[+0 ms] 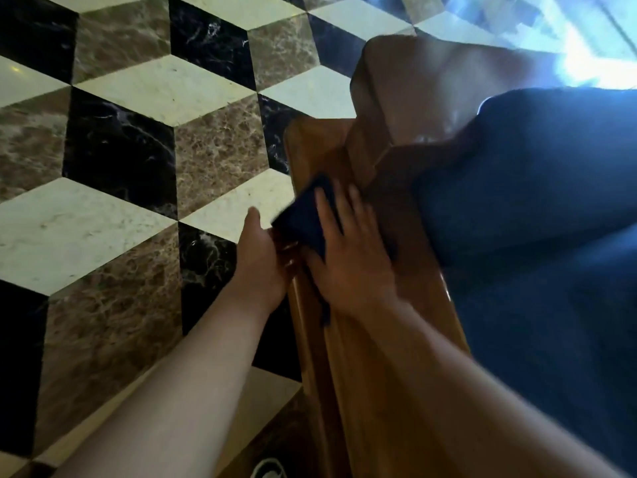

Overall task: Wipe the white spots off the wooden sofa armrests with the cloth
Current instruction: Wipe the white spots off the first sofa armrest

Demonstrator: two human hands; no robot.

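Note:
The wooden sofa armrest [348,357] runs from the bottom middle up to a raised wooden post [396,98]. A dark blue cloth [305,219] lies flat on the armrest's top. My right hand [348,257] presses down on the cloth with fingers spread and is blurred by motion. My left hand [258,257] rests against the armrest's outer left edge, just beside the cloth, fingers curled around the edge. No white spots are discernible on the wood in this blurred view.
A dark blue sofa cushion [534,208] fills the right side next to the armrest. To the left lies a marble floor [131,160] in a black, brown and cream cube pattern. A shoe tip [269,469] shows at the bottom edge.

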